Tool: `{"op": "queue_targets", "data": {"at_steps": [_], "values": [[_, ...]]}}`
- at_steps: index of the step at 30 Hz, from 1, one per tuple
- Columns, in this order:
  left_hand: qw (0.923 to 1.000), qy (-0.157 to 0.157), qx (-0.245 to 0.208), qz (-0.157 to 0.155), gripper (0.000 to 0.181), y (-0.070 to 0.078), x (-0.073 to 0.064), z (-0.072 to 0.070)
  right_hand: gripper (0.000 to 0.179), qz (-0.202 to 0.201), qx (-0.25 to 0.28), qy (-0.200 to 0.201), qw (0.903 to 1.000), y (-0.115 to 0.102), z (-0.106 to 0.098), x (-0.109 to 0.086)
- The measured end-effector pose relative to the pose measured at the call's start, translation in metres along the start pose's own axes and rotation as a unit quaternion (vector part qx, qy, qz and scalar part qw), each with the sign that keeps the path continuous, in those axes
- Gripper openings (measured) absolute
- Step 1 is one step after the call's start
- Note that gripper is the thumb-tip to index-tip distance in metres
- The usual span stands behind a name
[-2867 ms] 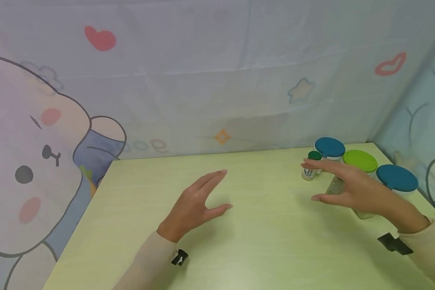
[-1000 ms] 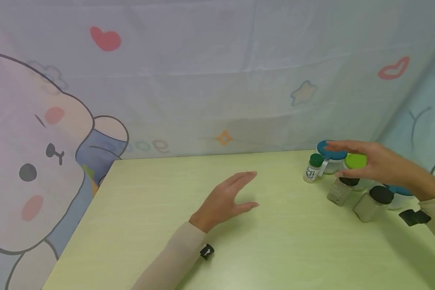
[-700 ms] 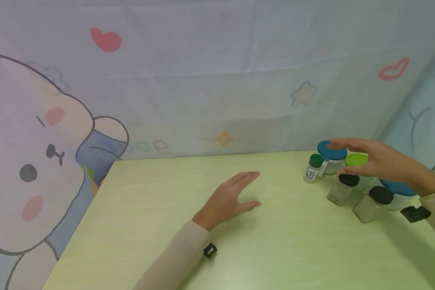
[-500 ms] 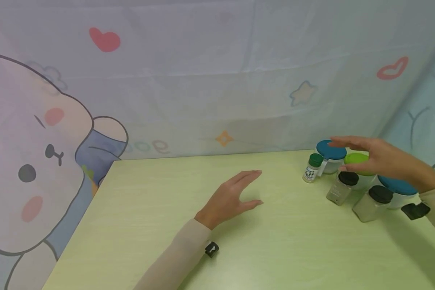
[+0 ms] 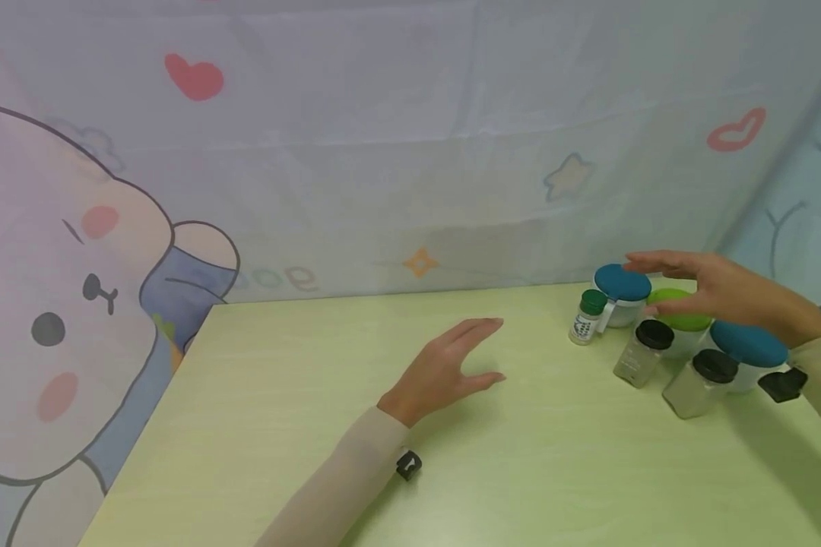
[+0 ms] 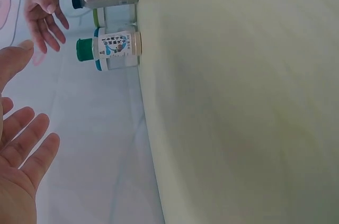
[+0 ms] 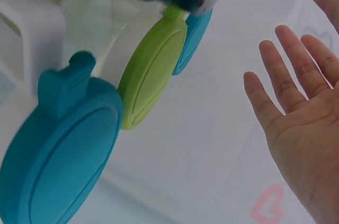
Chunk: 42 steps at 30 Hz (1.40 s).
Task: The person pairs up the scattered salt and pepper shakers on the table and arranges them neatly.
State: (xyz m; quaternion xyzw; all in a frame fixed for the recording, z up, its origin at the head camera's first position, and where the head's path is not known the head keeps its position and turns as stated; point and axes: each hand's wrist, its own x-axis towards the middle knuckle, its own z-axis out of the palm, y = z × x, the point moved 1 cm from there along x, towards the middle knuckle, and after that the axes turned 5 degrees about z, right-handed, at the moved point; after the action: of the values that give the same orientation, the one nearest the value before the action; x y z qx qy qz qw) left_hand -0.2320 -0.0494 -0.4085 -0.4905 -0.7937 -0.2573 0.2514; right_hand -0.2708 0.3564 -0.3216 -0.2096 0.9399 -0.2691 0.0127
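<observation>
My left hand (image 5: 438, 376) hovers over the middle of the table, thumb and fingers spread apart, holding nothing. Above the containers at the right my right hand (image 5: 732, 292) hangs with its fingers apart and nothing in them. Nearest to it stand a lidded jar with a lime-green lid (image 5: 684, 308), two jars with blue lids, one at the back (image 5: 622, 282) and one nearer (image 5: 749, 343), and two square spice bottles with black caps, the left one (image 5: 643, 353) and the right one (image 5: 700, 385). A small green-capped shaker bottle (image 5: 587, 319) with a printed label is leftmost.
The pale yellow-green table (image 5: 280, 425) ends at a cloth backdrop (image 5: 356, 167) with cartoon prints. Another cloth panel (image 5: 817, 197) rises on the right. In the right wrist view, a white handle (image 7: 45, 33) juts from the nearest blue-lidded jar.
My left hand has moved right across the table. My right hand has moved right and away over the jars, uncovering the black-capped bottles. The containers stand where they were.
</observation>
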Motion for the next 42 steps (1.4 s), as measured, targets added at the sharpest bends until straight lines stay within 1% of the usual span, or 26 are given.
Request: {"op": "queue_targets", "data": {"at_steps": [6,12,16,19,23,32,42], "values": [[1.0000,0.001,-0.004,-0.002,0.071,-0.001,0.005,0.001,0.076,0.010,-0.010,-0.007,0.9999,0.007,-0.003,0.006],[1.0000,-0.003,-0.004,0.000,0.072,-0.003,0.009,0.007,0.077,0.015,-0.009,-0.017,0.9997,0.015,-0.002,0.010],[1.0000,-0.002,-0.002,0.005,0.073,-0.005,0.011,0.011,0.079,0.007,-0.016,-0.022,0.9996,0.019,-0.003,0.014],[1.0000,-0.002,-0.008,0.002,0.072,-0.005,0.015,0.014,0.079,-0.001,-0.022,-0.025,0.9994,0.021,-0.003,0.017],[0.9997,-0.004,-0.023,-0.003,0.070,-0.005,0.019,0.018,0.081,-0.003,-0.018,-0.036,0.9992,0.025,-0.003,0.020],[0.9991,-0.003,-0.038,-0.017,0.070,-0.007,0.026,0.027,0.081,0.002,0.002,-0.065,0.9979,0.031,-0.004,0.029],[0.9985,-0.012,-0.050,-0.019,0.069,-0.007,0.040,0.037,0.083,0.009,0.001,-0.087,0.9962,0.038,-0.004,0.036]]}}
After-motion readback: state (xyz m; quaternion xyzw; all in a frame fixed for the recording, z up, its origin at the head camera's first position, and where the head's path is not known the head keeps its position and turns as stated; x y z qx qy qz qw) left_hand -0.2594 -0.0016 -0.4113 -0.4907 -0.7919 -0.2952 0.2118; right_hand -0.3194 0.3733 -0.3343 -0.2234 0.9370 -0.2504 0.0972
